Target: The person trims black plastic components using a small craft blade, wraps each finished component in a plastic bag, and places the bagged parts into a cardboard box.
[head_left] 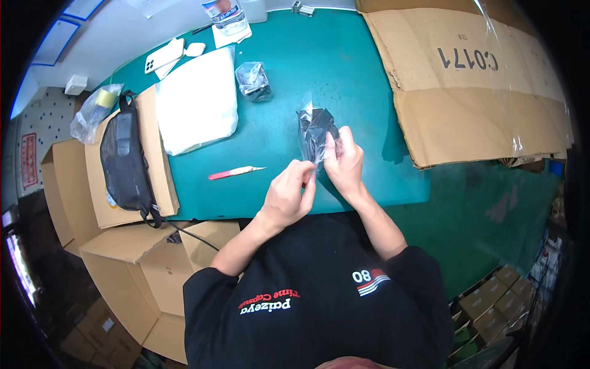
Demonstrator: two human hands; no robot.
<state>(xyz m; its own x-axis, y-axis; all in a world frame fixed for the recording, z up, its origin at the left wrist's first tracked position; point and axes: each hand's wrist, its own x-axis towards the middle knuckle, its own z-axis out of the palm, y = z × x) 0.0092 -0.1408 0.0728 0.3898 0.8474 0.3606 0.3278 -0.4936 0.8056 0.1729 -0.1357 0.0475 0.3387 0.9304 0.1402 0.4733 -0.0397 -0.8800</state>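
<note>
Near the front edge of the desk, a bagged black item was grasped by the fingers of the right hand, its clear plastic pinched by those of the left hand. Leftward, a red tool was noted.

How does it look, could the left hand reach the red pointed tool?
Probably yes: the red pointed tool lies near the left hand, nothing visibly between them, though this hand is busy with the clear bag.
</note>
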